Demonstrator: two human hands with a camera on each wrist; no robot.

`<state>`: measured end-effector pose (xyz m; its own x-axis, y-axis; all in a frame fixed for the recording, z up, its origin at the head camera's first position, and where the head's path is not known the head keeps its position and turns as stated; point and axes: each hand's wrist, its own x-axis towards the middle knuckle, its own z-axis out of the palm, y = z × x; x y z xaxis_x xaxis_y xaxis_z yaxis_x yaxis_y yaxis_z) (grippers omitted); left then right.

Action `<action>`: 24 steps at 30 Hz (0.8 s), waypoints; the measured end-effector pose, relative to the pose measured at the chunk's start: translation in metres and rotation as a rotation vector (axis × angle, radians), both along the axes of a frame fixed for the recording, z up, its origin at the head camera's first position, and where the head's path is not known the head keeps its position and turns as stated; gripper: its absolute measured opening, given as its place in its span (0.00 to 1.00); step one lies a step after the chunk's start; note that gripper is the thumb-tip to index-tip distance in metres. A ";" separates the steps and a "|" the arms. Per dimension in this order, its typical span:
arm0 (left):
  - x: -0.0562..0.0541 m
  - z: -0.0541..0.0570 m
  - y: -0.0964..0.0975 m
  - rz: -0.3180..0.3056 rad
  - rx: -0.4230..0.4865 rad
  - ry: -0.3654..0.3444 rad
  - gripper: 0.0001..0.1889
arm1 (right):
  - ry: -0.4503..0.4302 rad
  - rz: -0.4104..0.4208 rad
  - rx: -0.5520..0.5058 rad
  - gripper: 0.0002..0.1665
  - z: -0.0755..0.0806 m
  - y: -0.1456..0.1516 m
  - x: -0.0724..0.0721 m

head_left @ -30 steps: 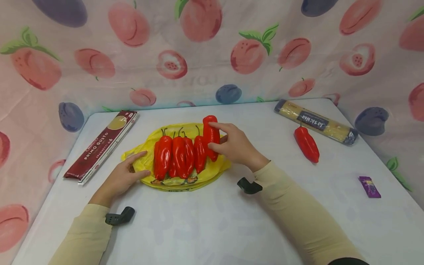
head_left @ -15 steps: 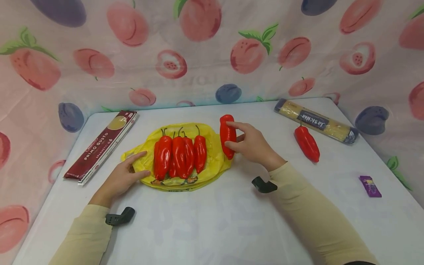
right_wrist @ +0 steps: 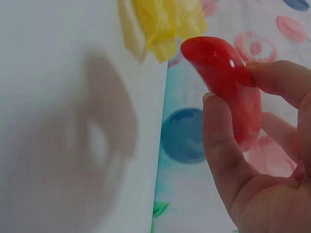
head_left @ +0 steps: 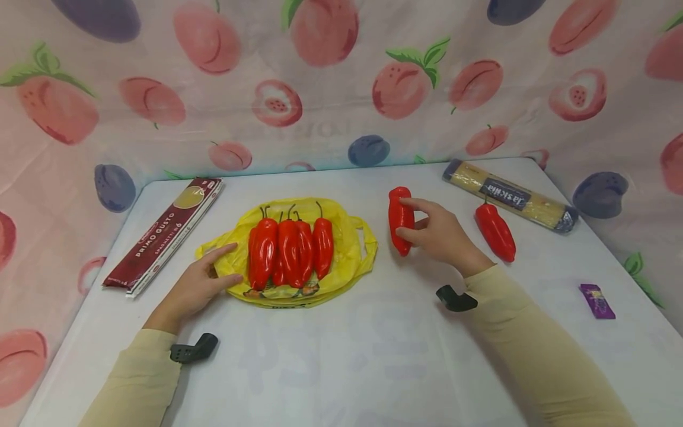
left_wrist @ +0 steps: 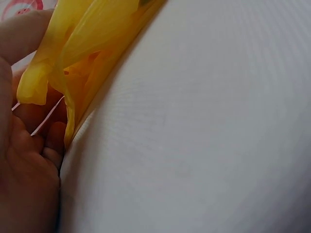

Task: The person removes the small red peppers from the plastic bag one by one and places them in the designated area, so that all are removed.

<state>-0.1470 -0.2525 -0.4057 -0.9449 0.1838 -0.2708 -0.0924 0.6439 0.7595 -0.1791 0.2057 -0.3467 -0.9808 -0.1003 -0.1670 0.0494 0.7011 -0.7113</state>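
A red pepper point(head_left: 400, 221) is pinched between the thumb and fingers of my right hand point(head_left: 443, 234), raised over the table to the right of the yellow plastic bag point(head_left: 347, 255). In the right wrist view, this glossy pepper point(right_wrist: 228, 80) is tilted, and its shadow falls on the table. Several red peppers point(head_left: 288, 252) with dark stems lie side by side on the flattened bag. My left hand point(head_left: 197, 287) rests at the bag's left edge, thumb and index finger spread apart on it. The left wrist view has the yellow plastic point(left_wrist: 92, 43) beside the fingers, some partly hidden.
Another red pepper point(head_left: 495, 232) lies at the right, near a clear pack of spaghetti point(head_left: 509, 194). A dark red spaghetti pack point(head_left: 162, 237) lies at the left. A small purple packet point(head_left: 596, 301) is near the right edge. Fruit-print cloth point(head_left: 320, 136) hangs behind the table.
My right hand has carried the pepper rightward from over the bag, past its right handle, to over the white table. The left hand has stayed in place.
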 end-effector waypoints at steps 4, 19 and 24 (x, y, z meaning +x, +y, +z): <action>0.000 0.000 0.000 0.004 0.000 -0.003 0.45 | -0.006 -0.006 0.021 0.45 -0.002 0.013 0.002; -0.001 -0.001 -0.001 -0.004 -0.009 0.011 0.44 | -0.028 -0.043 0.083 0.47 -0.012 0.057 0.010; -0.001 -0.001 -0.001 0.000 -0.004 0.006 0.44 | -0.028 -0.045 0.098 0.46 -0.016 0.068 0.010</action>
